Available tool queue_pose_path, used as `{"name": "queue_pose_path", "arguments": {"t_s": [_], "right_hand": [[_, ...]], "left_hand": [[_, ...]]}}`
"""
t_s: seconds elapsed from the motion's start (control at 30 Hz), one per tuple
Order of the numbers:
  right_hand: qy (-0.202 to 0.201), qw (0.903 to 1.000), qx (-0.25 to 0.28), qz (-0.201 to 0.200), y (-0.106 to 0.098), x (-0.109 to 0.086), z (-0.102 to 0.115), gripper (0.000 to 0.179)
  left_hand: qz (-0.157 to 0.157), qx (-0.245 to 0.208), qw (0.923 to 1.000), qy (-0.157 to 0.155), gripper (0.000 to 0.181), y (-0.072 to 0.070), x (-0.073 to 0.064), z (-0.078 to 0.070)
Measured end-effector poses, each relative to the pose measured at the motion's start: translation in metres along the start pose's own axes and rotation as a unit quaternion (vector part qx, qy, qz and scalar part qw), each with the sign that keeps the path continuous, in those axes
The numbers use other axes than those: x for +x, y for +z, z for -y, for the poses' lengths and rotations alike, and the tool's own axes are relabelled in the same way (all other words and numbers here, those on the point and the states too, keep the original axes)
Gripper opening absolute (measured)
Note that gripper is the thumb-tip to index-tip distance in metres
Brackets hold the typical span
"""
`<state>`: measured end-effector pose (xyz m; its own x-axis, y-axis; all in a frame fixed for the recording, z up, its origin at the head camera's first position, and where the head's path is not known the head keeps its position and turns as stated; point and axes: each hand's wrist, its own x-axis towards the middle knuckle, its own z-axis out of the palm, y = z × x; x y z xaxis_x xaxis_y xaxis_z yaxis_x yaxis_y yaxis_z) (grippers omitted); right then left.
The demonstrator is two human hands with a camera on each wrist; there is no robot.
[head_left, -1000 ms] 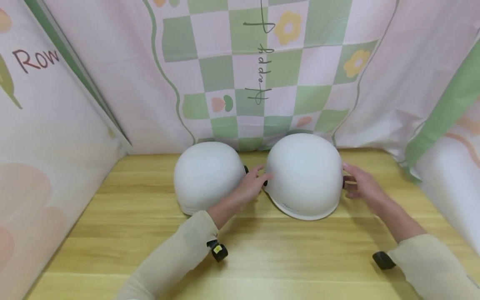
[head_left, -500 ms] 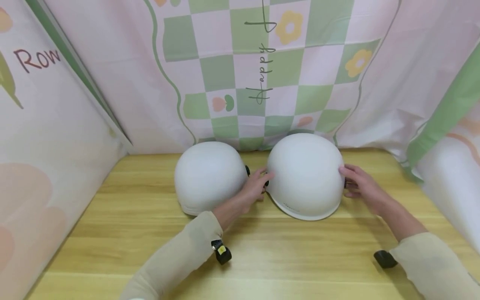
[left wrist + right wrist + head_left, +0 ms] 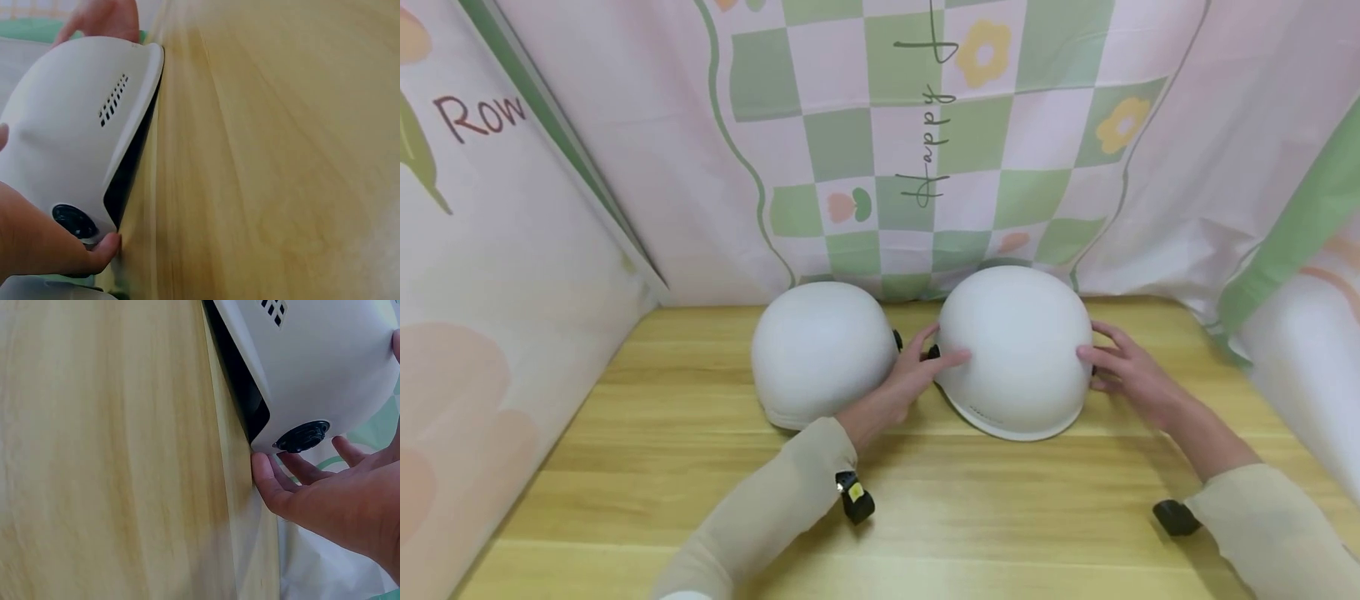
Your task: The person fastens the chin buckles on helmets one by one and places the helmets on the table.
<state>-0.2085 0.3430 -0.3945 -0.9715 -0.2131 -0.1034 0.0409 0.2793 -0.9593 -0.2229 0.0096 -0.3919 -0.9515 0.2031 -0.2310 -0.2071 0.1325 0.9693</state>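
Note:
Two white helmets stand side by side on the wooden table in the head view. My left hand [image 3: 904,385] grips the left side of the right-hand helmet [image 3: 1017,350], thumb on the shell and fingers low at its edge. On the opposite side, my right hand [image 3: 1138,379] holds it with the thumb on the shell and fingertips at the lower rim. A black round disc [image 3: 74,220] shows beside the left fingers, and a similar black disc [image 3: 303,436] is above the right fingertips. Small vent slots [image 3: 114,100] mark the front. The helmet's brim sits close over the tabletop.
The other white helmet [image 3: 820,358] stands just left, and my left forearm passes close in front of it. A checkered curtain [image 3: 902,200] hangs behind the table [image 3: 970,517]. Printed cloth walls [image 3: 535,250] rise at the left and right.
My left hand has moved right, its thumb now further onto the helmet's shell. The right thumb has come onto the shell's right side. The helmet has hardly moved.

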Motion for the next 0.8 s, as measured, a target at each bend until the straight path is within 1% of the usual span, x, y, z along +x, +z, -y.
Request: {"name": "queue_pose_path", "arguments": {"t_s": [0.2, 0.37, 0.6, 0.7, 0.8], "right_hand": [[0.003, 1.0, 0.002, 0.001, -0.002, 0.002, -0.002, 0.074], [-0.005, 0.9999, 0.012, -0.002, -0.003, 0.002, -0.005, 0.069], [-0.031, 0.9984, 0.043, -0.019, -0.003, 0.003, -0.008, 0.052], [-0.041, 0.9976, 0.051, -0.022, -0.003, 0.004, -0.009, 0.05], [-0.044, 0.9976, 0.051, -0.015, -0.003, 0.003, -0.009, 0.053]], "left_hand": [[-0.014, 0.004, 0.9999, 0.0, 0.089, 0.003, 0.006, 0.004], [-0.017, 0.001, 0.9997, 0.016, 0.093, 0.006, 0.01, 0.011], [-0.025, -0.014, 0.9985, 0.047, 0.093, 0.008, 0.013, 0.011], [-0.028, -0.015, 0.998, 0.054, 0.092, 0.009, 0.013, 0.011], [-0.027, -0.014, 0.9979, 0.057, 0.092, 0.009, 0.012, 0.011]]}}
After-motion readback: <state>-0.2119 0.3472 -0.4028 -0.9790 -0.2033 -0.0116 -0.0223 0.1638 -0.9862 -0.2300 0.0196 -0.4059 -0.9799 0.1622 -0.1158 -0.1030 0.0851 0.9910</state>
